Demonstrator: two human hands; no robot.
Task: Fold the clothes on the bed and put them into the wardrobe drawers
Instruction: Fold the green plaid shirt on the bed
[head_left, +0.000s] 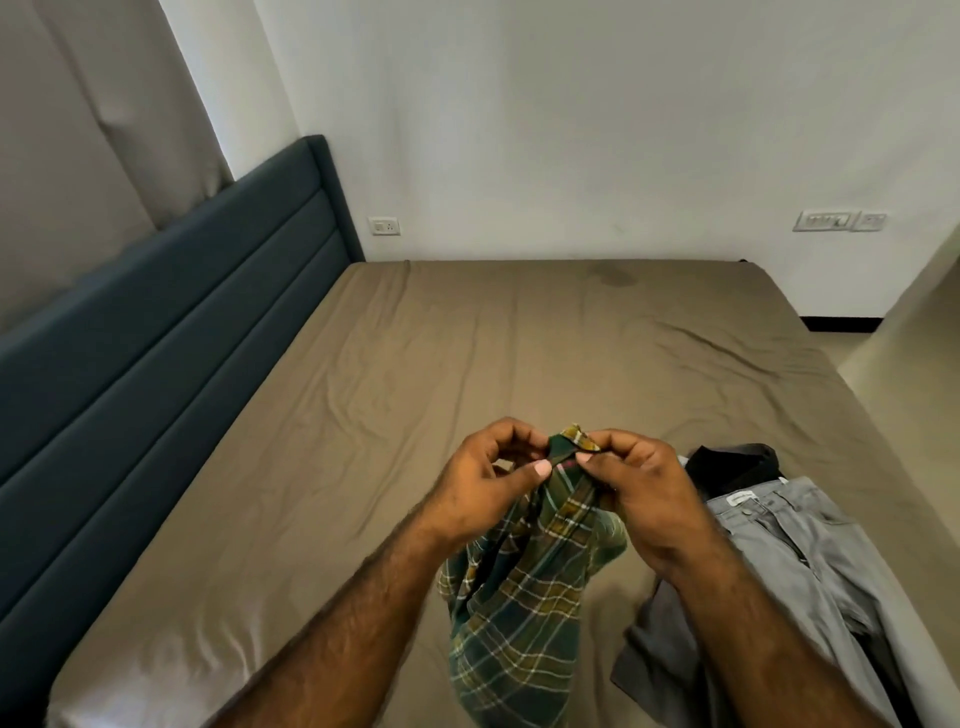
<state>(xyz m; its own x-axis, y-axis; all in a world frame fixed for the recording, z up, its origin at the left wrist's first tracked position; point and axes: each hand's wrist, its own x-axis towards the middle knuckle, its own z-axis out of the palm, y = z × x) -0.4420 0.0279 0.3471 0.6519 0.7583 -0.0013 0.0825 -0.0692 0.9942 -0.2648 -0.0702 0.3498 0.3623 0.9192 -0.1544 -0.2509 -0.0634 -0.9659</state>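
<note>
A green and yellow plaid shirt (519, 597) hangs in front of me over the brown bed (415, 364). My left hand (488, 478) pinches its top edge from the left, thumb and fingers curled on the cloth. My right hand (634, 483) pinches the same edge from the right, close beside the left. The shirt's lower part droops down to the sheet. Grey trousers (795, 551) lie spread on the bed to the right, with a black garment (732, 467) just behind them. No wardrobe is in view.
A dark blue padded headboard (156, 338) runs along the bed's left side. A white wall with sockets (384, 226) stands behind the bed. Pale floor (904, 374) shows at the right past the bed's edge.
</note>
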